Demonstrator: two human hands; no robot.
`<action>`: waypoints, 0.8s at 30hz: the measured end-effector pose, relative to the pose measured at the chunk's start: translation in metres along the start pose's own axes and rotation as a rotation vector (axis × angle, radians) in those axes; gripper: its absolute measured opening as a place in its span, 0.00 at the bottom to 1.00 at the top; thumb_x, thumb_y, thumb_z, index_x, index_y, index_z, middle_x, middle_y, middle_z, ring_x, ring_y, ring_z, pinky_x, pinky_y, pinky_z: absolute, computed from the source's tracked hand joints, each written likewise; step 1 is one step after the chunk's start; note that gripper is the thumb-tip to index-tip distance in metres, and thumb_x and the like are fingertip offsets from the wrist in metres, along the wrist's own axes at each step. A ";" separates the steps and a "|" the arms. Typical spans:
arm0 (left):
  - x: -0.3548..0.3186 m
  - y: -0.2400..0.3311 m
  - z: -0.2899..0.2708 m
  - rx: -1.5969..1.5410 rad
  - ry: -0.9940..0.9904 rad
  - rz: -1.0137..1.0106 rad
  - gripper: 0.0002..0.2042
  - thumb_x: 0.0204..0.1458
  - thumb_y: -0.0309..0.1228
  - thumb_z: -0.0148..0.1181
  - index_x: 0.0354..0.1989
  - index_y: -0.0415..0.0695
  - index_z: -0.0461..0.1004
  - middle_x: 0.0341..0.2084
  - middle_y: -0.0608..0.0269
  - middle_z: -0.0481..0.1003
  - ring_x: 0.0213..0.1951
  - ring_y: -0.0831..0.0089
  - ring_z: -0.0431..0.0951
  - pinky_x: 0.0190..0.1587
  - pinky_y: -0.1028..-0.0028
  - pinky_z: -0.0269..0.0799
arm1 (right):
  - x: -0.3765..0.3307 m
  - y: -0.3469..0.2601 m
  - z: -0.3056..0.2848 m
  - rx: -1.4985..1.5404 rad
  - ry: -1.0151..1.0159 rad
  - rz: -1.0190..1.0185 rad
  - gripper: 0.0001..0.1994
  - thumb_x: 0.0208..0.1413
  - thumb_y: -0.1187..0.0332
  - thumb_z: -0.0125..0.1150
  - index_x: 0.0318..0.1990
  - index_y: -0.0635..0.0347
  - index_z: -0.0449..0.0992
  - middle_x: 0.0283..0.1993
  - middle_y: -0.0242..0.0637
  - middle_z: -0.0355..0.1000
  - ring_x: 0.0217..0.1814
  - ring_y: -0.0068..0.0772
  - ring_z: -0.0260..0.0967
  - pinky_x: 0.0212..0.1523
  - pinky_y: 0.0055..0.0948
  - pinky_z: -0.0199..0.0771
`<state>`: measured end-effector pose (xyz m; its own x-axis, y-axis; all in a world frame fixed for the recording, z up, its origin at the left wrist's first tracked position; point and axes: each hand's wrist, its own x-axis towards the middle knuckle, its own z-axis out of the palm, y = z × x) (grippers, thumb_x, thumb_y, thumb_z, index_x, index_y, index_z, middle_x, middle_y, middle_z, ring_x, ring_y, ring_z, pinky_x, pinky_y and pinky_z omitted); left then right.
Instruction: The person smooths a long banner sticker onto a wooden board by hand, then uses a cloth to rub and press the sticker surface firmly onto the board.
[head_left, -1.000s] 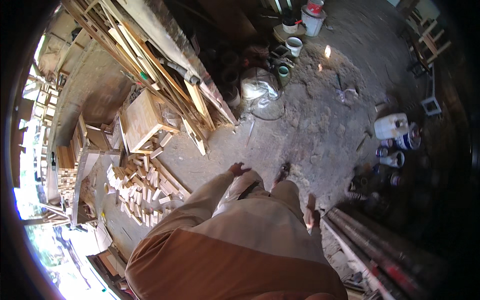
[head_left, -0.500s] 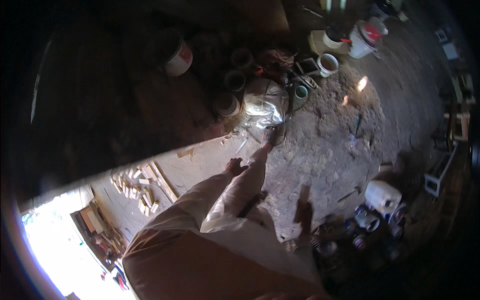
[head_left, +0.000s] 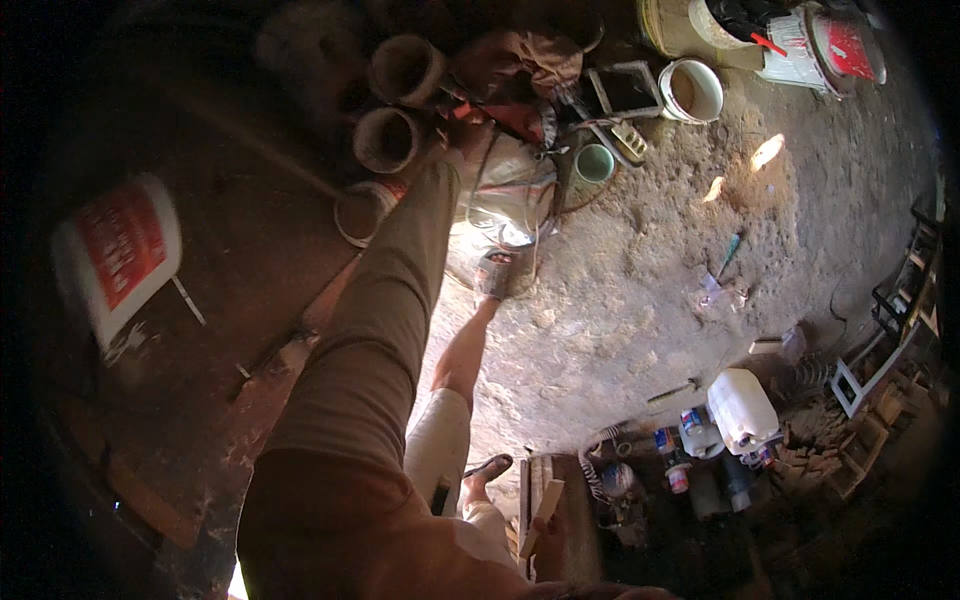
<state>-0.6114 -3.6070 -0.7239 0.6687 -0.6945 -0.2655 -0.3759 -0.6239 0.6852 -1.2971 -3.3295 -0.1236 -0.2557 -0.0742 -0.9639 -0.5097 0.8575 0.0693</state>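
My left arm stretches far forward, and my left hand is at the pale sack, beside a red object. Its fingers are too dark and small to make out. Low in the view, my right hand grips a short flat wooden strip, tilted over some boards. My sandalled foot stands against the near side of the sack.
Several buckets line the dark left side. A white bucket and a green cup lie beyond the sack. To the right are a white jerrycan, bottles and a green-handled tool on the rough floor.
My left arm has reached forward from beside my leg to the sack. My right hand, still with the wooden strip, has come lower in the view. The whole view has shifted and turned.
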 end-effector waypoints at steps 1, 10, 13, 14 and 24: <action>0.014 -0.006 0.025 0.144 -0.097 0.060 0.24 0.55 0.53 0.63 0.49 0.46 0.82 0.46 0.52 0.82 0.55 0.54 0.77 0.65 0.50 0.61 | -0.006 -0.002 0.007 0.041 0.025 0.032 0.14 0.63 0.60 0.64 0.51 0.54 0.76 0.41 0.39 0.71 0.40 0.37 0.72 0.42 0.34 0.72; -0.008 0.071 -0.046 -0.311 0.062 -0.040 0.20 0.60 0.43 0.60 0.53 0.41 0.79 0.47 0.50 0.80 0.50 0.59 0.77 0.59 0.56 0.65 | -0.083 -0.113 0.013 0.051 0.068 -0.017 0.15 0.63 0.62 0.64 0.50 0.60 0.71 0.32 0.32 0.70 0.30 0.26 0.70 0.32 0.30 0.72; -0.031 0.165 -0.129 -0.708 0.088 0.038 0.17 0.61 0.39 0.59 0.52 0.39 0.78 0.45 0.52 0.80 0.47 0.64 0.77 0.54 0.61 0.69 | -0.083 -0.121 0.005 0.106 0.038 -0.173 0.15 0.64 0.63 0.62 0.51 0.60 0.71 0.34 0.32 0.70 0.31 0.26 0.69 0.32 0.29 0.72; -0.040 0.194 -0.163 -0.781 0.095 0.054 0.17 0.62 0.37 0.59 0.51 0.38 0.78 0.45 0.53 0.79 0.46 0.66 0.77 0.53 0.62 0.70 | -0.084 -0.126 0.002 0.122 0.019 -0.227 0.14 0.64 0.63 0.62 0.51 0.60 0.70 0.34 0.32 0.70 0.31 0.25 0.69 0.33 0.29 0.72; -0.206 0.508 -0.516 -0.742 -0.123 0.490 0.23 0.64 0.34 0.62 0.65 0.41 0.69 0.58 0.57 0.73 0.59 0.62 0.74 0.64 0.68 0.69 | -0.102 -0.180 -0.062 0.193 -0.144 -0.991 0.16 0.66 0.66 0.57 0.56 0.61 0.66 0.43 0.33 0.68 0.38 0.27 0.69 0.40 0.30 0.72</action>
<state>-0.6086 -3.5959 0.0290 0.4532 -0.8819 0.1302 -0.0611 0.1149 0.9915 -1.2304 -3.5079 -0.0213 0.3169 -0.7445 -0.5877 -0.2942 0.5119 -0.8071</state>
